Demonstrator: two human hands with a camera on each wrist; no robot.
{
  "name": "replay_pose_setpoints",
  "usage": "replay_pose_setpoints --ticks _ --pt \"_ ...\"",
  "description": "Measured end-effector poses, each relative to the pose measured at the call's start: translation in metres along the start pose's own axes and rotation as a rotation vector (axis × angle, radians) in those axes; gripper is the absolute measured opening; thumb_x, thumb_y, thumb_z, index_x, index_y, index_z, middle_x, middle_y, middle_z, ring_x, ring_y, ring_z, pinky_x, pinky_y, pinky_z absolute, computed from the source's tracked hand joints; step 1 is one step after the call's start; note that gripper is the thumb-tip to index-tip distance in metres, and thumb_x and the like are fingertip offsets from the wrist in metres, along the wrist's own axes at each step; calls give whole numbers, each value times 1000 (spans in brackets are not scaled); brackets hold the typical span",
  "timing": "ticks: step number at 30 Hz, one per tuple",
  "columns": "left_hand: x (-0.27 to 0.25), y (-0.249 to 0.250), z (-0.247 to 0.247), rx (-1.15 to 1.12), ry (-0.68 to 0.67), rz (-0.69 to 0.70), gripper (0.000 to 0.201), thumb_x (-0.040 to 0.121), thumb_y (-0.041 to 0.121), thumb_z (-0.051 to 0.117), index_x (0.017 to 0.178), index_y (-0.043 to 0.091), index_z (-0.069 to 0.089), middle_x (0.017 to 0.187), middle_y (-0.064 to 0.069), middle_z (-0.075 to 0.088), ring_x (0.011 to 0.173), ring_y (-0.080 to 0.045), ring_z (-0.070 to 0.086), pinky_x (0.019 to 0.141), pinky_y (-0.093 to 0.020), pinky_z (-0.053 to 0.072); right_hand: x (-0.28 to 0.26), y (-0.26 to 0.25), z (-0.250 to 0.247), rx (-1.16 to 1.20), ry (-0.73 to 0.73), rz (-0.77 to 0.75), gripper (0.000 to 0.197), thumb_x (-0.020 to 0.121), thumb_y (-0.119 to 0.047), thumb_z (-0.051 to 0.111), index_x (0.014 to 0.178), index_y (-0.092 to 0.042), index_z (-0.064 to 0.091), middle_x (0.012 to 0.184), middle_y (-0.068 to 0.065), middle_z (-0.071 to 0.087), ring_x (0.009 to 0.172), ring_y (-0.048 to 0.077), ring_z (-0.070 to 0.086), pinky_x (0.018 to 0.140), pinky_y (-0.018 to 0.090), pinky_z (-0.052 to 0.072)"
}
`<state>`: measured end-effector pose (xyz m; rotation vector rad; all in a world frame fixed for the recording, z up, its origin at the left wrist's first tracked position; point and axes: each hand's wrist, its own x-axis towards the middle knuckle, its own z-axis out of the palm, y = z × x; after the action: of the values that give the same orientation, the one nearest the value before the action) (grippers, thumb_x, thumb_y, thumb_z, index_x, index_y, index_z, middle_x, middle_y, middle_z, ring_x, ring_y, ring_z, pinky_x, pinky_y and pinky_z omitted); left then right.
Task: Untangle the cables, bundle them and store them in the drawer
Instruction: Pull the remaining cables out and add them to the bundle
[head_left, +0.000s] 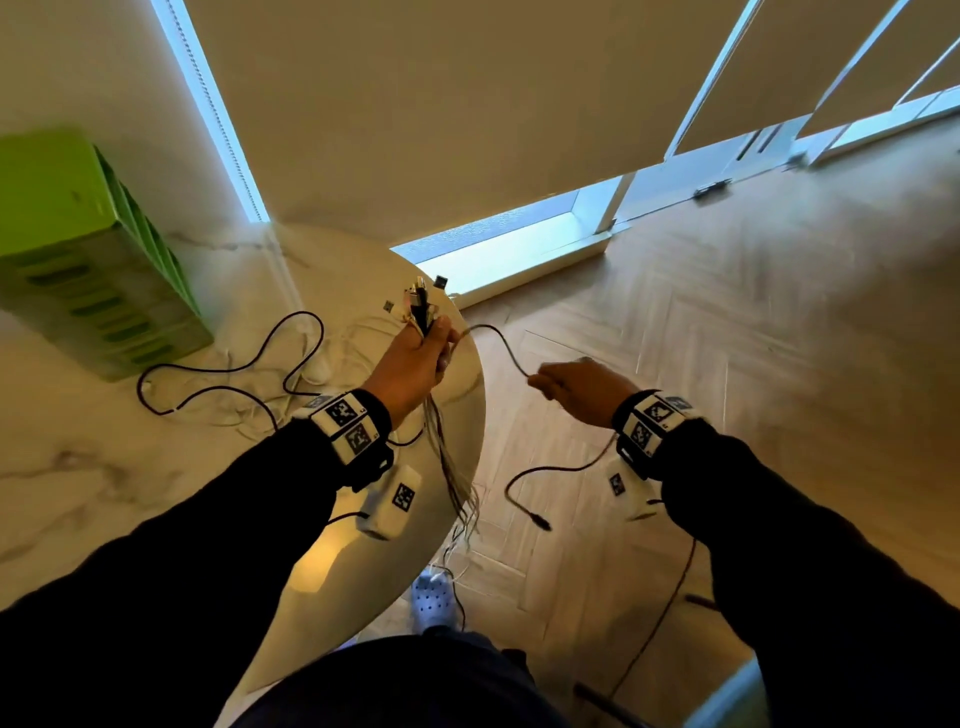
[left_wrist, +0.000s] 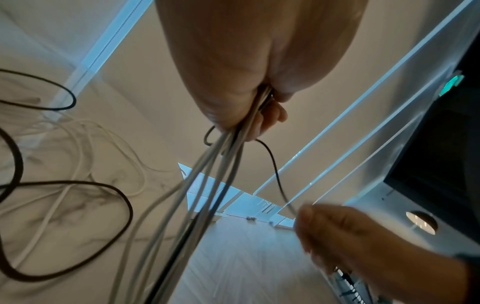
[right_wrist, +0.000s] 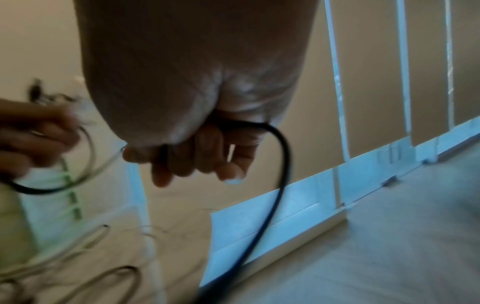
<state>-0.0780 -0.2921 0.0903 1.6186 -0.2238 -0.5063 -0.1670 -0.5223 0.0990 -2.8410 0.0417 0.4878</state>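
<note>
Several cables (head_left: 451, 462) hang as one gathered bunch from the left hand (head_left: 413, 366), whose fingers are clamped round them just below the plugs (head_left: 420, 301) that stick out at its 12 o'clock; the strands trail off the table (head_left: 104, 467) edge toward the floor. One dark cable (head_left: 501, 340) arcs out of that fist toward 3 o'clock into the right hand (head_left: 582, 389), which is closed round it, and its free end (head_left: 540, 521) dangles below at 6 o'clock. At 9 o'clock of the left hand a loose black cable (head_left: 218, 371) and pale white cables (head_left: 249, 415) lie looped on the marble top, not yet collected.

I judge all of these light, limp and fairly slick, so they will slide and re-tangle if held slackly; taking hold close behind the plugs, as the left hand does, looks the safest grip, with the other hand running down each length.

Farther off at 10 o'clock stands a green drawer unit (head_left: 78, 249). Both wrists carry bands with black-and-white square code markers (head_left: 347, 423); no brand or readable writing shows anywhere
</note>
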Motion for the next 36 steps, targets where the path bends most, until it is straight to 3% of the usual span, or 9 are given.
replay_pose_setpoints --ticks 6,10,13,16,22,27,30,33,36 --pt "2 6 2 -267 -117 -52 33 108 34 41 89 14 59 72 3 47 61 -9 42 57 -21 36 7 45 7 -244 -169 278 37 102 -37 44 135 -23 49 140 8 53 125 28 53 103 43 42" --pt "0 8 5 -299 -196 -61 32 107 34 42 89 15 60 71 5 50 61 -8 42 57 -19 38 25 5 12 5 -20 -91 86 86 -38 69 155 -28 19 161 4 26 146 22 28 121 42 23" --pt "1 9 6 -292 -198 -49 32 107 33 42 89 16 61 70 5 50 61 -10 43 59 -21 39 28 -48 5 123 -112 -260 70 92 -37 66 150 -19 32 153 7 41 137 22 41 116 38 30" --pt "5 8 0 -297 -151 -28 33 107 35 41 89 15 59 69 6 50 62 -10 45 62 -25 40 30 -75 0 175 -208 -267 31 102 -34 52 123 -11 54 114 8 64 99 23 62 89 35 51" --pt "9 6 -16 -238 15 0 36 109 32 37 91 12 61 74 2 57 67 -13 58 73 -28 48 33 -61 -11 269 21 -325 25 106 -32 43 109 -15 62 95 -4 60 84 14 54 71 8 37" --pt "12 1 -19 -155 177 -55 38 109 34 36 88 12 58 74 -2 54 63 -13 55 62 -25 45 40 -40 -26 238 145 -218 25 107 -34 37 104 -16 55 93 6 66 80 23 59 71 31 45" --pt "12 1 -25 -246 199 -90 38 109 34 37 83 12 54 66 1 46 53 -9 45 56 -24 39 36 -16 -32 -84 -87 -2 25 107 -24 38 118 -11 56 111 12 67 94 29 65 78 32 45" --pt "7 6 -29 -310 120 -62 38 109 35 37 84 11 53 56 7 42 51 -8 42 55 -23 37 31 1 -23 -198 -403 238 59 98 -44 57 146 -17 38 134 8 60 119 25 59 96 38 48" --pt "2 13 -26 -259 24 -22 39 108 37 36 86 12 55 54 7 41 54 -11 45 60 -26 39 39 -15 -10 43 -351 90 114 74 -60 77 158 -24 9 156 -1 38 140 23 39 114 44 33"
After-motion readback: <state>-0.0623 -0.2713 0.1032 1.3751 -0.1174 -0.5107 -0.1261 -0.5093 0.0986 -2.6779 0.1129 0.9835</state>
